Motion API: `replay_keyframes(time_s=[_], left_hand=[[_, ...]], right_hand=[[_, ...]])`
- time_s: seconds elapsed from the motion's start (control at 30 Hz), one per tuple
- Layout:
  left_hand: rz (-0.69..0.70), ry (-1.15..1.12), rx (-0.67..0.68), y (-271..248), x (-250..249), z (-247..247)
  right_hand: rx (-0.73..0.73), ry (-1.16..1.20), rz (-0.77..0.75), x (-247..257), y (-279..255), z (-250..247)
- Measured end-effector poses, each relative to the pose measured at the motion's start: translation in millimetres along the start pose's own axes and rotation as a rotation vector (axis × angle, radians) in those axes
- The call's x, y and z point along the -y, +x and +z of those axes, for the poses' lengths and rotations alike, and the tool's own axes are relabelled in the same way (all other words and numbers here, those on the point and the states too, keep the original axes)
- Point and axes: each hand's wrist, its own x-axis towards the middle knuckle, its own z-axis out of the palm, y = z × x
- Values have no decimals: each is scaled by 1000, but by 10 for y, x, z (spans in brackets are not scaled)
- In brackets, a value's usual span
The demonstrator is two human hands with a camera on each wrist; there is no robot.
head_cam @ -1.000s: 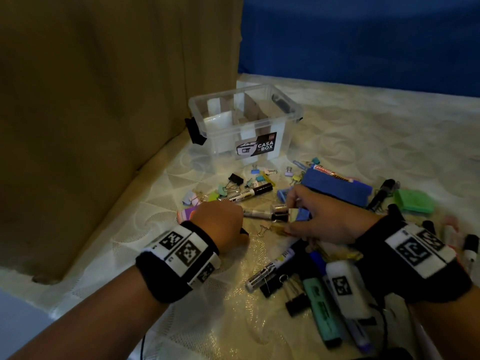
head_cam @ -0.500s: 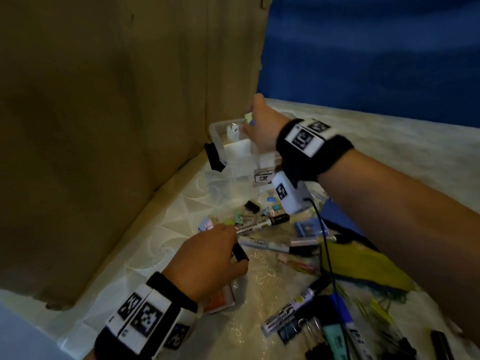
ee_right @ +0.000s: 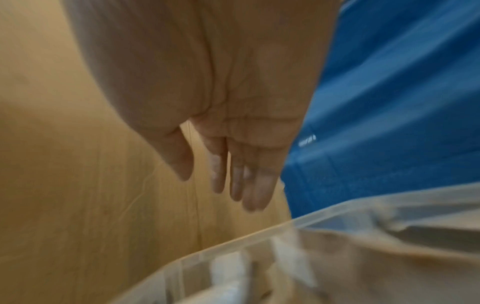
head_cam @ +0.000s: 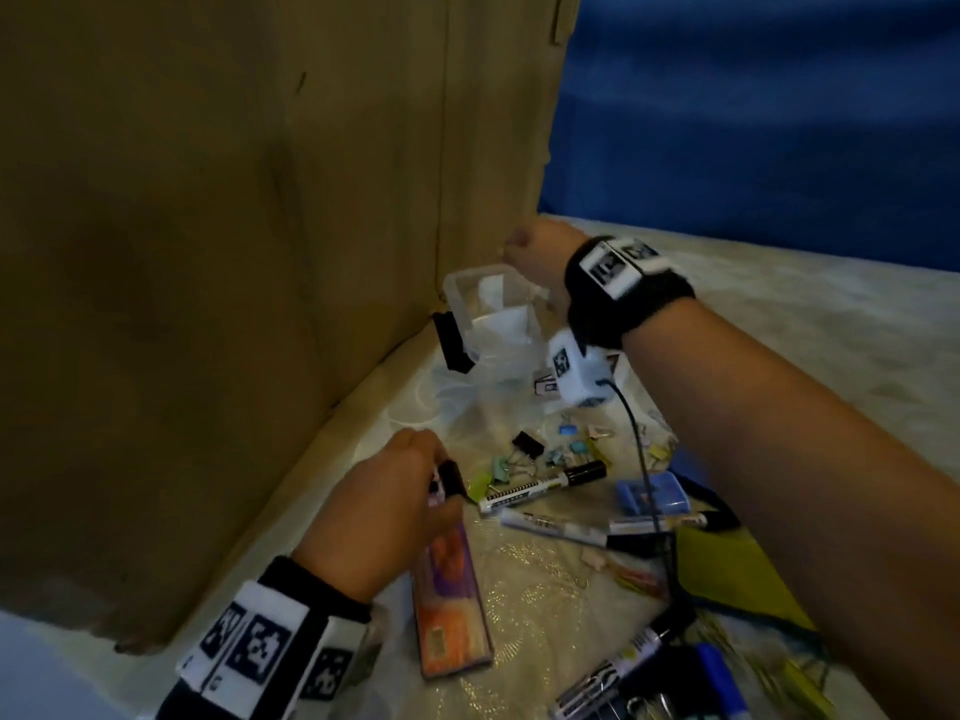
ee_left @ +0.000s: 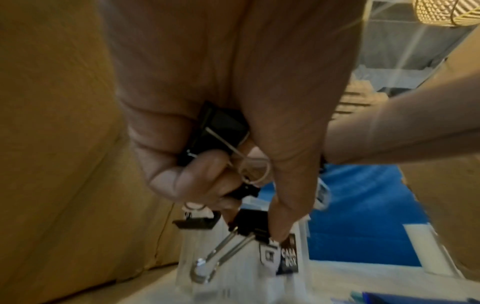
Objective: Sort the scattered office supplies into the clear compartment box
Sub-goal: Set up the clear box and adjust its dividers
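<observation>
The clear compartment box (head_cam: 470, 298) stands at the foot of the cardboard wall; its rim (ee_right: 259, 236) shows blurred in the right wrist view. My right hand (head_cam: 524, 252) hovers over the box's far side, and its fingers (ee_right: 249, 185) hang straight and empty. My left hand (head_cam: 415, 491) is lifted over the near-left of the pile, curled round black binder clips (ee_left: 223, 127); another black clip (ee_left: 252, 226) dangles from its fingertips. In the head view only a black clip end (head_cam: 452, 478) pokes out of that fist.
A tall cardboard panel (head_cam: 234, 252) walls the left side. Markers (head_cam: 540, 488), small coloured clips (head_cam: 561, 449), a blue eraser case (head_cam: 649, 493), a purple-orange packet (head_cam: 452, 610) and a yellow-green cloth (head_cam: 737, 569) litter the cloth-covered table. A blue backdrop (head_cam: 753, 122) lies behind.
My right hand went from the pile up over the box and now hangs with empty fingers. My left hand rose slightly from the table with the clips in its grip.
</observation>
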Motion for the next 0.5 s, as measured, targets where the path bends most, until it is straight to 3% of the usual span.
replay_keyframes(time_s=[0.17, 0.27, 0.4, 0.43, 0.5], left_hand=[[52, -4, -207, 499, -270, -435], [20, 99, -244, 1100, -499, -705], [8, 375, -59, 2018, -614, -723], [-25, 451, -2, 2396, -476, -629], [-109, 558, 110, 3693, 144, -311]], right_hand=[[-210, -17, 108, -587, -612, 30], [-232, -76, 164, -937, -807, 196], [-142, 0, 166, -1159, -869, 360], [-131, -6, 165, -1167, -888, 379], [-124, -20, 163, -1151, -910, 383]])
